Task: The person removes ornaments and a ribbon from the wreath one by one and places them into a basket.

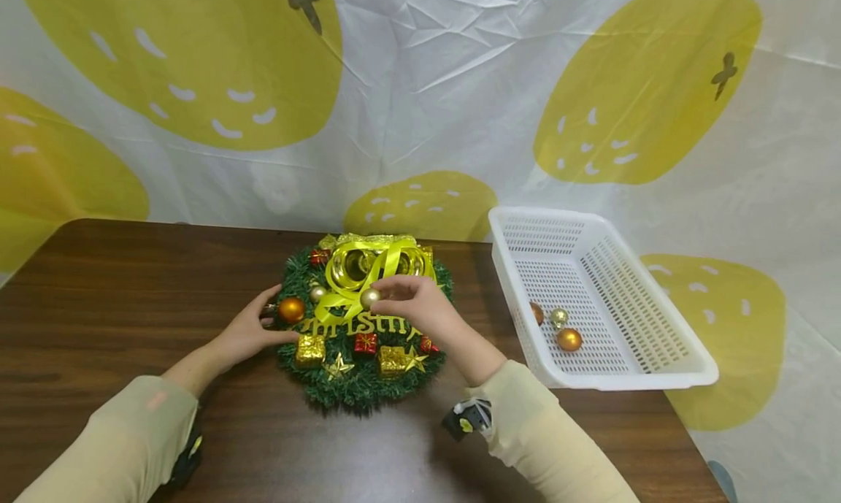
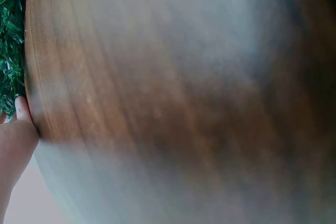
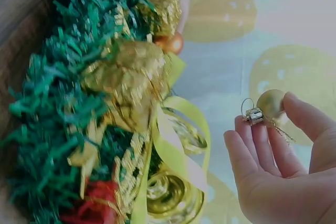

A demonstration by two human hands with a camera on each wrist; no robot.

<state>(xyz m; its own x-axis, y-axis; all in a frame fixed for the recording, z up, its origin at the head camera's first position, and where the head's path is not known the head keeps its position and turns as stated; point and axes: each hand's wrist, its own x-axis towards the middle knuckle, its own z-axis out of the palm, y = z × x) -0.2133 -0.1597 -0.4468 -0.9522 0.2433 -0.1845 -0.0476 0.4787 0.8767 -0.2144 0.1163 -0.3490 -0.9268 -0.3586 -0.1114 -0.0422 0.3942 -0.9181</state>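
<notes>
A green Christmas wreath lies on the table, dressed with gold bells, a yellow ribbon, small gift boxes, gold stars and gold lettering. My right hand pinches a small gold bauble between thumb and fingers, above the wreath; its metal cap and wire loop show in the right wrist view. My left hand touches the wreath's left edge, thumb and fingers spread apart. An orange bauble sits beside its fingers. Another pale gold bauble lies on the wreath.
A white plastic basket stands at the table's right side. Inside are an orange bauble, a gold bauble and a partly hidden orange one. A lemon-print cloth hangs behind the brown table.
</notes>
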